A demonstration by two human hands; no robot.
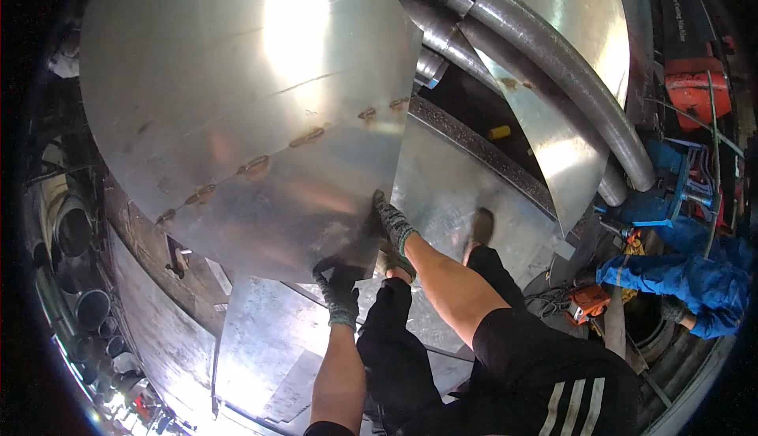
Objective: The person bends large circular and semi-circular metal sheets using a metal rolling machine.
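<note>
A large shiny metal sheet with a line of brownish weld marks fills the upper left of the head view. My left hand, in a dark knitted glove, grips the sheet's lower edge near its corner. Further up the right-hand edge, my right hand, gloved the same way, has its fingers closed on the sheet. The fingers of both hands are partly hidden at the rim. Below the sheet, flat metal plates lie around my feet.
Thick bent pipes and a second pointed shiny sheet stand at upper right. A co-worker in blue clothing crouches at right near an orange tool. A red machine part is beyond. Round pipe ends are at left.
</note>
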